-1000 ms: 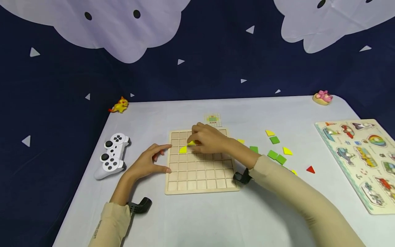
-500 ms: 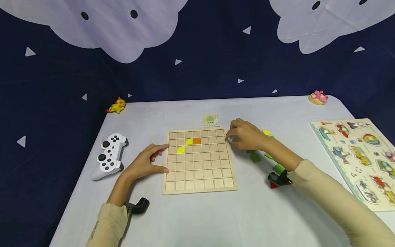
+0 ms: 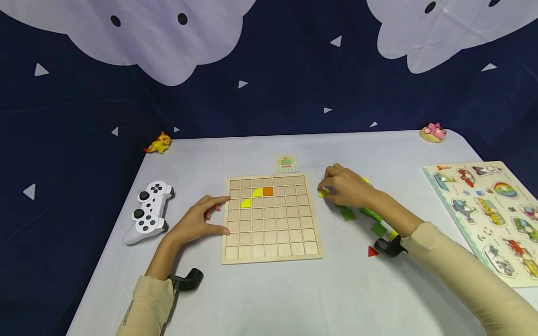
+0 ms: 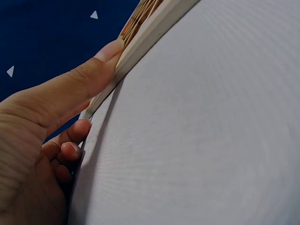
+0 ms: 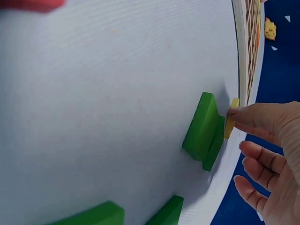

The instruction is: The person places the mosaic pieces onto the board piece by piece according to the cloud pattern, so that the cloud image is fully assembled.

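Note:
A wooden grid board [image 3: 272, 259] lies on the table in the head view. Two yellow quarter-circle tiles [image 3: 245, 203] and an orange square tile [image 3: 267, 192] sit in its upper cells. My left hand [image 3: 199, 220] rests at the board's left side, thumb and index finger spread and touching the edge; the left wrist view shows the thumb [image 4: 105, 58] against the rim. Right of the board, my right hand [image 3: 346, 185] pinches a yellow tile [image 5: 231, 119] between thumb and index finger, its other fingers loosely bent. Green square tiles [image 5: 201, 126] lie beside that yellow one.
Behind the board lies a small pattern card [image 3: 286, 163]. Several green tiles [image 3: 379, 229] and a red triangle [image 3: 372, 251] lie near the right forearm. A game controller [image 3: 151, 210] is at left, a picture puzzle board [image 3: 483, 210] at right. Two small figurines stand at the back corners.
My right hand has left the board and moved right to the loose tiles, uncovering the orange tile. It now pinches a yellow tile. My left hand has stayed at the board's edge.

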Available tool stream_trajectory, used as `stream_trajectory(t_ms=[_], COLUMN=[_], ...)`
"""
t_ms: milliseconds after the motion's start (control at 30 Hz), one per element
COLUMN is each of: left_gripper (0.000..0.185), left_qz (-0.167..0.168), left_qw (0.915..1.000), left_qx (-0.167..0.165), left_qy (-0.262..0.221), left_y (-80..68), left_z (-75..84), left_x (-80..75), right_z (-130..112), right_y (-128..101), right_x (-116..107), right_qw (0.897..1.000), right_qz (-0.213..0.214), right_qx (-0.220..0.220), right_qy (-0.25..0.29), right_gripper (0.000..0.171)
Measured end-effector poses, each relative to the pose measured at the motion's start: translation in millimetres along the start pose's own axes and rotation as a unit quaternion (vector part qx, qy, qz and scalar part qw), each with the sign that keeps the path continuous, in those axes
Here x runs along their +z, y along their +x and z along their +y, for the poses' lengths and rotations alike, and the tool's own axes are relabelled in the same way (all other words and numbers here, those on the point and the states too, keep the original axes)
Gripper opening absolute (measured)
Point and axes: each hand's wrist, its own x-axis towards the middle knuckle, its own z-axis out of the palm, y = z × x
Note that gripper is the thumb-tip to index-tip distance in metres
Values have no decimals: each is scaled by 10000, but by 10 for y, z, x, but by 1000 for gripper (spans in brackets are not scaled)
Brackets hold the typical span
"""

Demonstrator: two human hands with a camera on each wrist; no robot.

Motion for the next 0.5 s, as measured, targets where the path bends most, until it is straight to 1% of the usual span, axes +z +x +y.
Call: stream_trajectory(t_ms=[133,267,400,500], left_gripper=[85,85,84,85], left_qz=[-8,-15,-18,-13], left_qw=[10000,10000,10000,9999], left_qx=[-52,-25,37,6], left_qy=[10,52,87,103], left_y=[-1,6,13,14], left_z=[-5,-10,-16,-21], left_x=[6,12,8,1], right_z=[8,7,7,14], right_y=[-6,-26,-66,-92], right_x=[15,14,-2,1], right_qw=[9999,9993,9991,9990], right_qz=[127,206,188,140], right_qx=[63,235,361,417], right_qy=[-78,-183,-139,-90], right_gripper=[17,19,22,21])
